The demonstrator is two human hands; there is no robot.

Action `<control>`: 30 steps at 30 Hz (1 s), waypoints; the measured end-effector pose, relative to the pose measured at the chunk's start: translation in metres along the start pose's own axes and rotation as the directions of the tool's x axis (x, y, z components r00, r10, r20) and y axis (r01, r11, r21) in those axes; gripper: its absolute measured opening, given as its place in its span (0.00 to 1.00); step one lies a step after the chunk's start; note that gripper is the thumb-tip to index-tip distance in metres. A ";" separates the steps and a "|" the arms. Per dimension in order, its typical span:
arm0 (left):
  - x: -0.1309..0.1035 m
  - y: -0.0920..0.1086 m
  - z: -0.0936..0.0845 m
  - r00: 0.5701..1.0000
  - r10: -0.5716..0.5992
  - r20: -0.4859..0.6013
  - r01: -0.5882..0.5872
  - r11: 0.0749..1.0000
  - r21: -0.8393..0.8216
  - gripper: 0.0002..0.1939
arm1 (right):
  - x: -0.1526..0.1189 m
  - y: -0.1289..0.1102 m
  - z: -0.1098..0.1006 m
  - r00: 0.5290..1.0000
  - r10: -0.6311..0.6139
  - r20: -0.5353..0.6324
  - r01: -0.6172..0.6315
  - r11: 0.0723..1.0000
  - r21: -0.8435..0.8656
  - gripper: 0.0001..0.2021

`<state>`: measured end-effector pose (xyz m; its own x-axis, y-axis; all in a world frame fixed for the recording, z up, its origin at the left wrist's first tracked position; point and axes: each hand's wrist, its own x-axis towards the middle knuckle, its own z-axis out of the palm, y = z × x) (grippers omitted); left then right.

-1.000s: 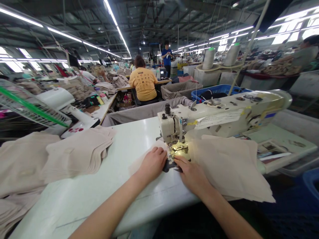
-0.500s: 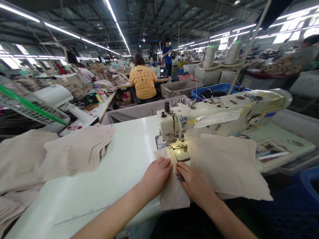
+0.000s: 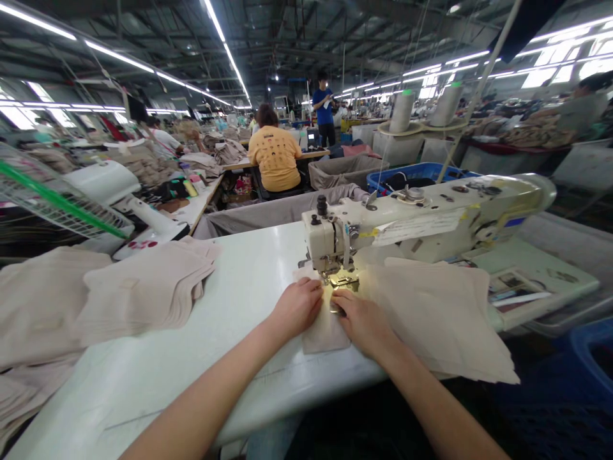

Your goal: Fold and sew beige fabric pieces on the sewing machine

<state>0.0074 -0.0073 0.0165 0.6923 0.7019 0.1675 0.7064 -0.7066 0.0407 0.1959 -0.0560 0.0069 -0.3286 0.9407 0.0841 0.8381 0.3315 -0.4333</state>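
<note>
A narrow piece of beige fabric (image 3: 326,335) lies under the needle end of the white sewing machine (image 3: 330,239). My left hand (image 3: 297,306) presses and pinches its left side, fingers bent and close together, just short of the presser foot. Opposite it, my right hand (image 3: 366,322) grips the right side near the lit needle plate (image 3: 345,281). A small shiny metal tool (image 3: 336,308), mostly hidden, shows under the right fingers. The fingertips of both hands are partly covered by cloth and glare.
Stacked beige fabric pieces (image 3: 148,287) lie on the table's left, near a white fan (image 3: 103,182). More beige panels (image 3: 431,313) rest right of the needle, overhanging the front edge. Behind the machine stand a blue basket (image 3: 431,171) and thread cones (image 3: 401,112). A person in yellow (image 3: 274,156) sits ahead.
Both hands have moved forward, away from me, carrying the narrow beige fabric further under the machine head. Less of its near end shows. The stacks stay put.
</note>
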 end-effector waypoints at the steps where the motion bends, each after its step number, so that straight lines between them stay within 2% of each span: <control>1: -0.002 0.000 0.001 1.000 -0.001 -0.021 0.001 1.000 -0.021 0.08 | -0.004 0.001 0.000 0.999 0.017 -0.035 -0.017 1.000 0.020 0.19; 4: -0.013 0.006 0.005 0.996 -0.017 -0.088 0.011 0.998 -0.064 0.11 | -0.018 0.004 0.000 0.984 0.111 -0.138 -0.109 0.994 0.026 0.22; 8: -0.028 0.020 0.010 0.994 0.001 -0.105 -0.008 0.997 -0.071 0.13 | -0.032 0.004 -0.001 0.979 0.174 -0.108 -0.184 0.978 -0.094 0.20; 14: -0.036 0.030 0.009 0.997 0.016 -0.070 -0.021 0.996 -0.081 0.17 | -0.031 0.002 0.003 0.985 0.165 -0.054 -0.173 0.962 -0.210 0.15; 30: -0.034 0.025 0.010 0.999 0.016 -0.045 -0.020 0.997 -0.077 0.18 | -0.031 0.003 0.005 0.984 0.162 -0.071 -0.173 0.966 -0.193 0.16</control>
<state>0.0031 -0.0480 0.0019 0.6964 0.6856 0.2123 0.6793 -0.7251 0.1131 0.2064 -0.0843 -0.0014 -0.1562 0.9848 0.0766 0.9505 0.1710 -0.2596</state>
